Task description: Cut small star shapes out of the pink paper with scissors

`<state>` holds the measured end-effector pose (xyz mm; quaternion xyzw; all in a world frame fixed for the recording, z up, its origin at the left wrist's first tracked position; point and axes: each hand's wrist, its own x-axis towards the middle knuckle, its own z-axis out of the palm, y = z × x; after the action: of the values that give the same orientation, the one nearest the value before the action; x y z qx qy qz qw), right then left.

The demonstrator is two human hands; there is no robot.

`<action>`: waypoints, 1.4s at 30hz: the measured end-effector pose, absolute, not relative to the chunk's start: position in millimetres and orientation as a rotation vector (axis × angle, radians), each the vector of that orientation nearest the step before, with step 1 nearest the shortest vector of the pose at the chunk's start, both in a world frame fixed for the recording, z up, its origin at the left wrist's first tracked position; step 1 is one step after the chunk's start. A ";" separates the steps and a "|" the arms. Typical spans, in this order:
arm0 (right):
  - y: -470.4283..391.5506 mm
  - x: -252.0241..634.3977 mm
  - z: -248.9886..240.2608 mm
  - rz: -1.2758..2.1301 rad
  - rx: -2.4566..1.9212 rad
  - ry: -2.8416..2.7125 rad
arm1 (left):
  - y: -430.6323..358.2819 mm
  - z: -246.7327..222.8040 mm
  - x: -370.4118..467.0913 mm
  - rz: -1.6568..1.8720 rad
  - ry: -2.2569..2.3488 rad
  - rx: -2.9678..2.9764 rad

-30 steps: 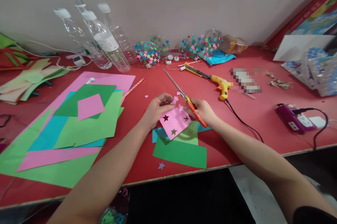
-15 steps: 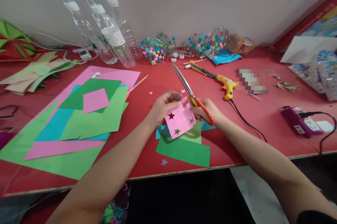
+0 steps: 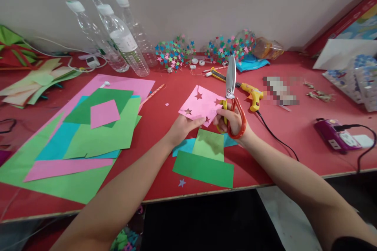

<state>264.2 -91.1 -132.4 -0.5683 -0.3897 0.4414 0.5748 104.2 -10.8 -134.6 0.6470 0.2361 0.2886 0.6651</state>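
Left hand [image 3: 180, 130] pinching the pink sheet [image 3: 203, 103] above the red surface [image 3: 160, 125], fingers closed on its near edge; right hand [image 3: 234, 120], fingers curled round the scissors [image 3: 231, 80], blades together. I'd turn paper, not blades.

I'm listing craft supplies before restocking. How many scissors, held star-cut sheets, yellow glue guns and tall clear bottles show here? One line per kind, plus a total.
Scissors: 1
Held pink star-cut sheet: 1
Yellow glue gun: 1
Tall clear bottles: 4
Total: 7
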 end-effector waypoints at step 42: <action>-98.2 263.7 -108.2 0.949 -1.494 -1.161 | -7.3 -125.4 98.6 0.533 0.800 1.404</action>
<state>263.7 -98.2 -108.2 -0.6151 -0.4781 0.3908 0.4902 98.6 -7.3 -125.4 0.6205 0.3533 0.2354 0.6593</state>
